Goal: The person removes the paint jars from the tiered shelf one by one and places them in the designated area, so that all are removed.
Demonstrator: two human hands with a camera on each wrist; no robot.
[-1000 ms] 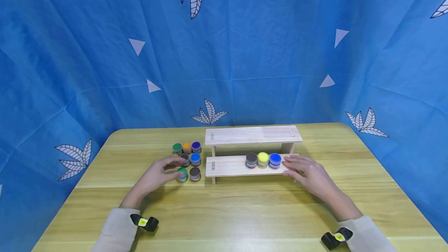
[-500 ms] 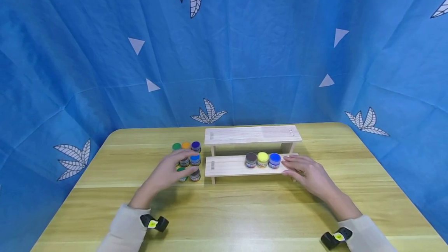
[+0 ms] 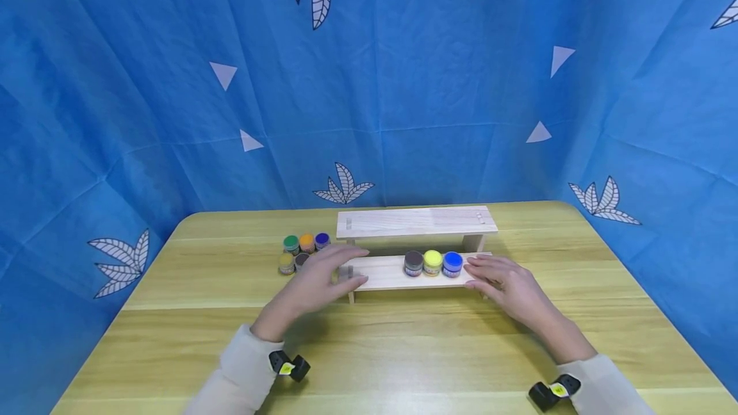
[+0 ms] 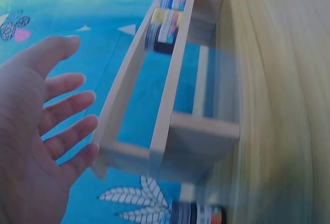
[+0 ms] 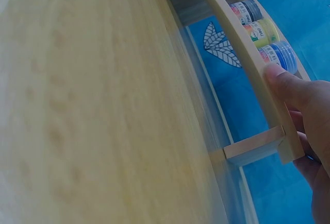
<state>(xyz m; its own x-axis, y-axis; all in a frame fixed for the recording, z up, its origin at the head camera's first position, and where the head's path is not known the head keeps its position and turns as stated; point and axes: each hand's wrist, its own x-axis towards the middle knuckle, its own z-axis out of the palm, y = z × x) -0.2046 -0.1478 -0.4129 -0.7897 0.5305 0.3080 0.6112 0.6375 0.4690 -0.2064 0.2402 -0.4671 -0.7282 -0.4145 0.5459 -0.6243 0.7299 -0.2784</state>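
Observation:
A two-step wooden shelf (image 3: 380, 274) stands on the table. On its lower step, a dark-lidded paint jar (image 3: 413, 264), a yellow paint jar (image 3: 433, 263) and a blue paint jar (image 3: 452, 264) form a row. My left hand (image 3: 317, 282) is over the step's left end, fingers spread and palm empty in the left wrist view. My right hand (image 3: 510, 288) holds the step's right end beside the blue jar; in the right wrist view the thumb (image 5: 281, 80) lies on the front edge and the fingers curl behind.
Left of the shelf stand more paint jars: green (image 3: 291, 244), orange (image 3: 307, 243), purple (image 3: 322, 240), gold (image 3: 286, 264) and dark (image 3: 301, 260). My left hand hides others there. The upper step (image 3: 415, 221) rises behind. A blue curtain (image 3: 432, 82) hangs behind the table.
My left hand has moved right, from the loose jars to the left end of the lower step, uncovering the gold jar. The right hand has stayed in place.

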